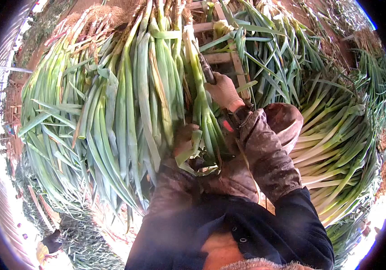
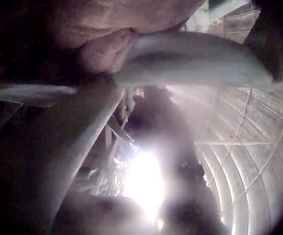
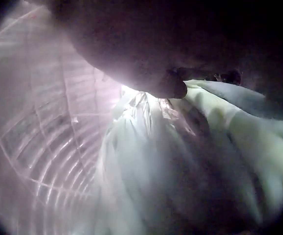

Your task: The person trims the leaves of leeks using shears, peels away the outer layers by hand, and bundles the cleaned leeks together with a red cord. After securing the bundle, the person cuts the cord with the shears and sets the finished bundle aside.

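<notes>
In the head view a leek [image 1: 197,74] stands out before the person, roots away and green leaves towards the lap. My left hand [image 1: 184,138] grips it low among the leaves, partly hidden by a folded leaf. The left wrist view has a finger curled against a broad leaf [image 2: 190,61]. My right hand [image 1: 223,91] holds a slim knife [image 1: 206,68] by its dark handle, the narrow end lying along the pale stalk. In the right wrist view the hand [image 3: 151,73] is a dark shape over blurred leek leaves [image 3: 146,161].
A thick row of untrimmed leeks [image 1: 112,103] hangs to the left, roots outward. Behind the right hand is a wooden slatted frame [image 1: 220,58], with more leeks [image 1: 274,54] beyond. Leeks with bare pale stalks [image 1: 323,157] are piled by the right knee [image 1: 285,121].
</notes>
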Available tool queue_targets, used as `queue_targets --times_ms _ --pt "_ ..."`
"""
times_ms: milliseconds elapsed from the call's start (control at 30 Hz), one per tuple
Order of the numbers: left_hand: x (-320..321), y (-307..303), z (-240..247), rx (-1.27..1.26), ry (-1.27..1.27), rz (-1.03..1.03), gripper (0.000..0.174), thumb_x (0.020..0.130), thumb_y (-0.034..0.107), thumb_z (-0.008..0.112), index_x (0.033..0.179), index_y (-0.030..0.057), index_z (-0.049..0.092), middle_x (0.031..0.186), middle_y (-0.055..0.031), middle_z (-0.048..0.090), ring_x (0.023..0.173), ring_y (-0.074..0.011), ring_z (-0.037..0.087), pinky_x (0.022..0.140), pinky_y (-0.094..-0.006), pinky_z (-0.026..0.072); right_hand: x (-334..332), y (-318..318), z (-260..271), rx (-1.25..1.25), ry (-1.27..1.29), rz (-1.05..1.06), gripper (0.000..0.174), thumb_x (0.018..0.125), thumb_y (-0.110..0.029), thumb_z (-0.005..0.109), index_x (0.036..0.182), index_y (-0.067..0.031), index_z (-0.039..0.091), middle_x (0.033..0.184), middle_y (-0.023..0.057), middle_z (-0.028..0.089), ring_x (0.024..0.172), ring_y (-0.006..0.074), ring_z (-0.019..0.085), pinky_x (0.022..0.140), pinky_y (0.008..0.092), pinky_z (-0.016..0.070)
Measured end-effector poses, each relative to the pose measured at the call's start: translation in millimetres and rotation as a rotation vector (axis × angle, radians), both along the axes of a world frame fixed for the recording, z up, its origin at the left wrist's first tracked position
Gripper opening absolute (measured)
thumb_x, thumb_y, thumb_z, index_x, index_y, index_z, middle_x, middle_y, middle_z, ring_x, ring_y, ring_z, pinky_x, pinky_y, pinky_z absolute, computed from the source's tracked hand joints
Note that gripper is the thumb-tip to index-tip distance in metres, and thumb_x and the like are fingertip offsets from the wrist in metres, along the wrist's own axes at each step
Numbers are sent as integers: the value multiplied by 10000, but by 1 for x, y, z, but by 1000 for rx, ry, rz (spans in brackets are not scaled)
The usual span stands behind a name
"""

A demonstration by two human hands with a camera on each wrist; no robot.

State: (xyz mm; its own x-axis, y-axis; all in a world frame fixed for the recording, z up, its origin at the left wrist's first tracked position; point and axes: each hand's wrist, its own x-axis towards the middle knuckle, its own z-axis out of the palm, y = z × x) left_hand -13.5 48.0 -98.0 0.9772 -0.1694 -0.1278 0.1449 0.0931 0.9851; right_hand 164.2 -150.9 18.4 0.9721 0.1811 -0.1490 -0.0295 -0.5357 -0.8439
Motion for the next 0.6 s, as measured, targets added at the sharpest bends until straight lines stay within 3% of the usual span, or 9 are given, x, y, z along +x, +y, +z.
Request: queue_targets --times_ms 33,100,233,300,400,467,533,600 --pt "-2 2 -9 120 -93 6 176 923 160 716 1085 99 682 800 -58 652 625 -173 630 535 -329 510 10 3 -3 -2 -10 -11 389 841 -268 656 1085 34 631 855 236 670 809 348 673 772 401 516" --pt "-6 6 -15 218 -72 -24 176 922 139 711 1085 90 664 919 -69 625 728 -178 630 618 -340 509 25 7 2 11 -6 -14 403 825 -272 665 1094 27 649 899 269 676 886 396 678 812 428 522" --pt "6 5 31 708 -473 -109 244 884 145 731 1100 79 639 1048 -89 568 910 -208 605 768 -385 483 73 18 -17 -45 -79 -28 413 808 -327 674 1032 20 689 941 295 689 962 443 666 859 465 526" --pt "0 8 -1 568 -291 -89 330 850 221 746 1137 111 624 1043 -127 570 973 -306 583 840 -432 457 95 23 -18 -93 -60 -29 416 814 -352 673 997 21 699 941 299 689 969 445 663 862 467 526" --pt "9 5 29 657 -516 -122 356 838 264 735 1138 111 619 1044 -179 584 974 -372 584 852 -433 473 111 15 -18 -88 -67 37 423 845 -348 694 1035 30 686 806 218 682 771 325 677 742 407 514" --pt "15 -23 26 224 -252 5 330 848 260 698 1106 67 625 1055 -174 586 952 -357 593 844 -426 478 103 8 -10 -62 -51 74 414 857 -355 705 1028 22 693 751 157 660 713 242 643 696 384 501" --pt "14 -50 39 218 -168 -9 380 863 244 651 1166 25 579 1038 -169 599 946 -344 603 846 -438 484 84 -8 13 38 97 84 400 888 -360 704 1010 21 700 734 71 631 683 142 572 642 341 485" --pt "7 -87 59 260 -66 -26 431 878 227 605 1226 -17 533 1021 -165 611 939 -331 614 847 -451 491 67 -21 22 227 168 18 429 905 -351 686 1032 58 674 742 76 641 683 152 586 641 338 495"
